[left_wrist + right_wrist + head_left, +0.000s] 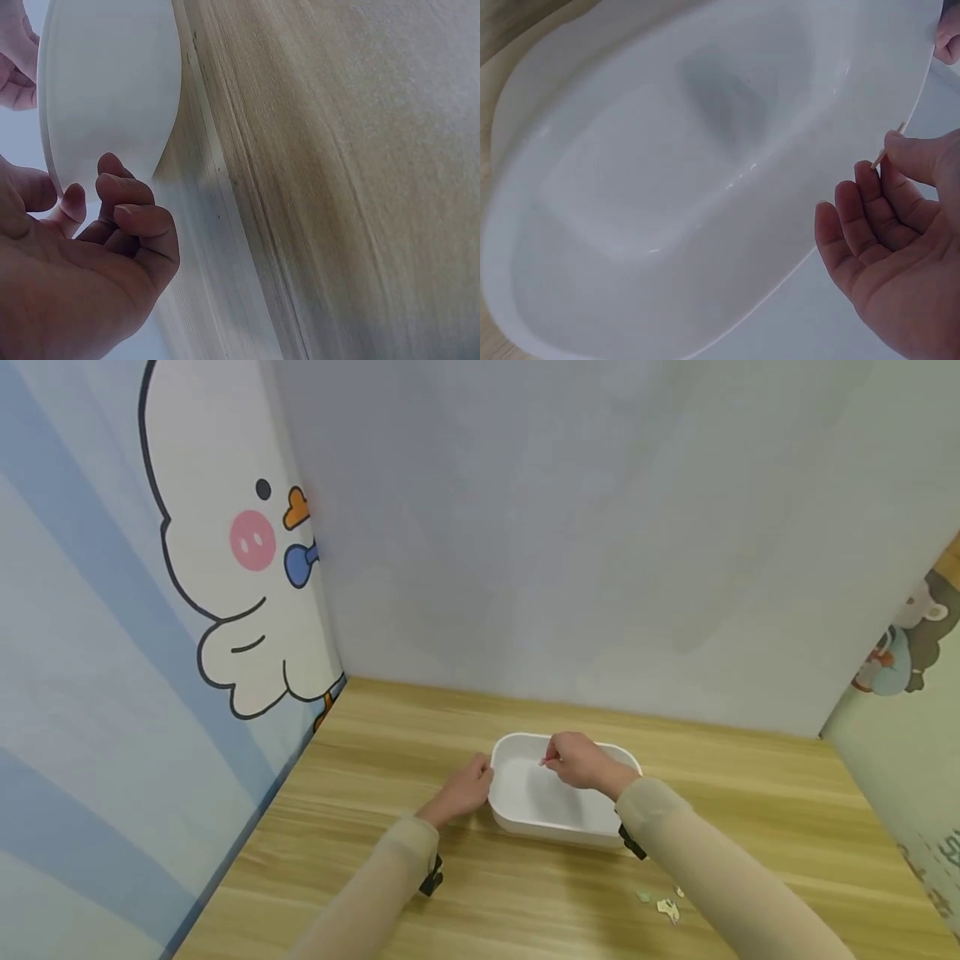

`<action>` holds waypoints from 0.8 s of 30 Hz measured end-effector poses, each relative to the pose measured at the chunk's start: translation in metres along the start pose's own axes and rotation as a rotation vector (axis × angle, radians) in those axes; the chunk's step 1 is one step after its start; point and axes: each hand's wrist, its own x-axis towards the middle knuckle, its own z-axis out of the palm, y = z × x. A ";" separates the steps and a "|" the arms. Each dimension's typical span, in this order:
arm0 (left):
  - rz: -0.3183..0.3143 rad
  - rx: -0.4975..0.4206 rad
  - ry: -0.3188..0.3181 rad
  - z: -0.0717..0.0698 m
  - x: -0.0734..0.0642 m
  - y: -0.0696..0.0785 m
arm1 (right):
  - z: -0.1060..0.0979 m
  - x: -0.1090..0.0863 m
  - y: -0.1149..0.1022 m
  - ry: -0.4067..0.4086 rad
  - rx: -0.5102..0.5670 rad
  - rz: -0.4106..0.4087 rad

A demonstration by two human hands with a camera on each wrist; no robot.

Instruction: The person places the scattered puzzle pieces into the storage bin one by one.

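A white, rounded oblong basin [525, 797] stands on the wooden table. At its left end my left hand [467, 787] pinches the rim between thumb and index finger, the other fingers curled beside the wall [112, 90]. Over the basin's inside, my right hand [579, 760] pinches a small thin flat piece [543, 762], pinkish in the head view. Seen edge-on in the right wrist view, that piece [887, 147] sits between thumb and fingertips; its printed face cannot be made out. A shadow falls on the basin's white floor [630, 165].
Several small pale yellow and green cut-out pieces [667, 908] lie on the table [510, 902] near the right forearm. A grey-white wall [570, 543] rises behind the table. At the left is a panel with a cartoon bird [217, 527].
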 end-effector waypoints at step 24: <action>0.021 -0.028 0.007 0.003 0.001 -0.006 | 0.030 0.047 -0.013 -0.032 -0.090 -0.018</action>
